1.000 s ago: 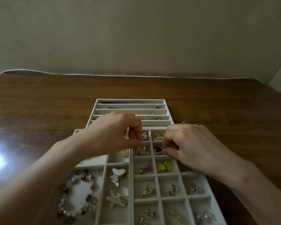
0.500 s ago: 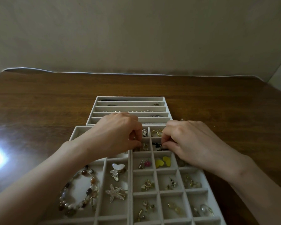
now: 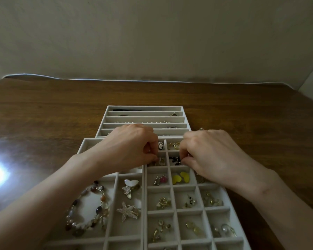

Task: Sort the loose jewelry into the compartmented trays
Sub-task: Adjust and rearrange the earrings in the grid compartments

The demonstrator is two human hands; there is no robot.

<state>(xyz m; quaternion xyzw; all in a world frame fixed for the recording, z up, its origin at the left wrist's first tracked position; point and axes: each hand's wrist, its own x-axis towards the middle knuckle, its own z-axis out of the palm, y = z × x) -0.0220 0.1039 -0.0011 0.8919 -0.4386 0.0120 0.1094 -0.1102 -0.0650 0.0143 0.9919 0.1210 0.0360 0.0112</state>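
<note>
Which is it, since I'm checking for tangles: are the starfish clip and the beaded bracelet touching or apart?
Apart. The head view shows the starfish clip and beaded bracelet in neighbouring compartments with a tray divider between them.

Open surface lies to the left and right of both trays and beyond the far tray up to the wall, so either side allows a clear approach. The left hand and right hand sit close together over the far rows of the near tray, fingers curled down, leaving a narrow gap between them, and both forearms cross its outer columns. Upright dividers wall every compartment; a beaded bracelet and a starfish clip occupy left-hand ones.
</note>
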